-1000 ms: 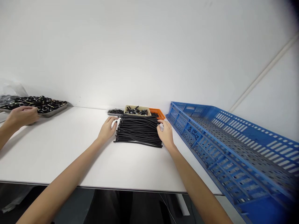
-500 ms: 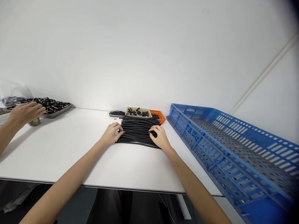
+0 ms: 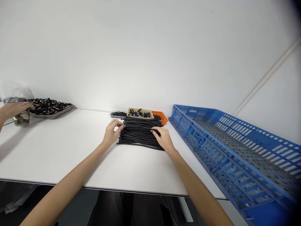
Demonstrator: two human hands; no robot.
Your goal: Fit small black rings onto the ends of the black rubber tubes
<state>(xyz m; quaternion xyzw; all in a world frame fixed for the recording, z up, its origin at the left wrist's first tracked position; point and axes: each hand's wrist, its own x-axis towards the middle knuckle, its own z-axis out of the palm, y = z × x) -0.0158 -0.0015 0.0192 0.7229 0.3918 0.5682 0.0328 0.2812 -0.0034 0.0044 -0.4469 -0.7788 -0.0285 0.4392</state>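
A bundle of long black tubes (image 3: 138, 133) lies crosswise on the white table, with small metal rings or clips along the left ends. My left hand (image 3: 111, 133) pinches the end of one tube at the bundle's left side, thumb and index finger together. At the right side, the thumb and fingers of my right hand (image 3: 163, 138) are closed on a tube lying on top of the others. The fingertips cover the exact spots of contact.
Behind the bundle stand a cream tray (image 3: 150, 112) of black parts, a small tray of rings (image 3: 118, 114) and an orange basket (image 3: 163, 116). A large blue crate (image 3: 225, 153) fills the right. At far left, another person's hand (image 3: 16, 110) is near a parts tray (image 3: 54, 115) and a jar (image 3: 22, 119).
My left hand has moved slightly up along the tube ends. My right hand has shifted a little and its fingers are closer together. The other person's hand has moved left with the jar.
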